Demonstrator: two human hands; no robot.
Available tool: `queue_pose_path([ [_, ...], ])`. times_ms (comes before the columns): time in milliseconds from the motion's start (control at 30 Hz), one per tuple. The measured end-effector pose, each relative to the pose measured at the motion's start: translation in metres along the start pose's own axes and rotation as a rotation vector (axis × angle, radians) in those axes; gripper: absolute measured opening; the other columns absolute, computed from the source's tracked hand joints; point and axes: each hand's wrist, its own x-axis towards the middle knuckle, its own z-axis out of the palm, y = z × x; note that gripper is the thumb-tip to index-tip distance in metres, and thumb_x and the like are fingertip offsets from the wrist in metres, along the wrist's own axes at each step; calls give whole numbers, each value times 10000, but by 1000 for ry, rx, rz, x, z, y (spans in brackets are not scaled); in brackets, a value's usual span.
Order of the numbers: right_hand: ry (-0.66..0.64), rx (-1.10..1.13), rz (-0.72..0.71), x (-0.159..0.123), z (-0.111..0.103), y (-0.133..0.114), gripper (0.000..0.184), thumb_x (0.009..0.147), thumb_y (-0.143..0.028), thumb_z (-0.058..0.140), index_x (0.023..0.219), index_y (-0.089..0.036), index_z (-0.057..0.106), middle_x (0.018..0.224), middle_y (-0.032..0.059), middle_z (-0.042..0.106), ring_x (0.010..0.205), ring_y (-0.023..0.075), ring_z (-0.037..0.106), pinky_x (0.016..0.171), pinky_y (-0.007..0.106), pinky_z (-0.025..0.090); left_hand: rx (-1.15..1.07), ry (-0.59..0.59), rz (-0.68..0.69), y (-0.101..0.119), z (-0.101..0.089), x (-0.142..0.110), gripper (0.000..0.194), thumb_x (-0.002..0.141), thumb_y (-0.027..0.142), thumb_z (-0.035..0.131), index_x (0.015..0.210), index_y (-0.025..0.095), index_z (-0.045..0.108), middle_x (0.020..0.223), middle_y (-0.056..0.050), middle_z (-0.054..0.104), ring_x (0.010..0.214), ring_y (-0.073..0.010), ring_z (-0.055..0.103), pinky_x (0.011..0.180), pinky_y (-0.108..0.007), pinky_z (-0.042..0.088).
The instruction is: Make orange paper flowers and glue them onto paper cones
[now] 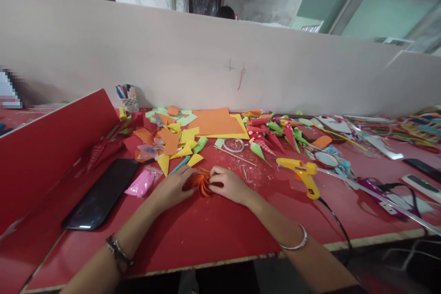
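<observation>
Both my hands rest on the red table (206,234) and meet around a small orange folded paper piece (203,184). My left hand (174,187) curls its fingers onto the piece's left side. My right hand (229,184) pinches its right side. A blue-green pen (179,164) lies just beyond my left fingers. Yellow paper triangles (182,150) and orange scraps (168,140) are scattered behind it.
A black phone (101,195) and a pink packet (141,183) lie to the left, a yellow glue gun (301,172) with its black cord to the right. Orange paper sheets (215,123), coloured paper cones (272,135), a tape roll (234,144) and a pen cup (128,98) sit near the back wall.
</observation>
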Motion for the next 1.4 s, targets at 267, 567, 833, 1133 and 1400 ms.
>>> queue_pose_path([
  [267, -1, -59, 18, 1, 2, 1, 159, 791, -224, 523, 676, -161, 614, 759, 5, 497, 665, 89, 479, 626, 201, 357, 102, -1, 26, 0, 3, 4, 58, 772, 184, 458, 780, 180, 515, 833, -18, 526, 737, -139, 533, 635, -237, 423],
  [567, -12, -104, 14, 3, 1, 1, 186, 795, -224, 525, 638, -158, 599, 656, -20, 466, 603, 78, 442, 550, 198, 290, 145, -52, 112, -3, 4, 4, 179, 815, 185, 415, 715, 170, 563, 730, -7, 516, 652, -111, 504, 587, -223, 398],
  [833, -3, -115, 17, 3, 1, 5, 173, 797, -197, 516, 645, -154, 586, 660, -18, 469, 602, 74, 446, 543, 190, 281, 126, -67, 123, -2, 3, 4, 209, 820, 193, 414, 721, 163, 596, 761, -16, 530, 677, -102, 516, 616, -209, 407],
  [1133, 49, -45, -8, 0, -2, 6, 129, 807, -226, 493, 785, -174, 609, 799, 17, 537, 701, 101, 511, 635, 205, 369, 353, 313, -193, -4, -10, -1, 322, 859, 357, 333, 804, 176, 594, 789, -34, 609, 683, -134, 562, 569, -210, 364],
  [1400, 161, 50, 29, 1, -7, -1, 140, 810, -232, 471, 853, -166, 587, 761, 18, 536, 649, 96, 501, 614, 212, 395, 737, 359, -553, -37, -21, -4, 520, 774, 525, 367, 1110, 159, 517, 1013, -138, 558, 869, -267, 563, 598, -288, 409],
])
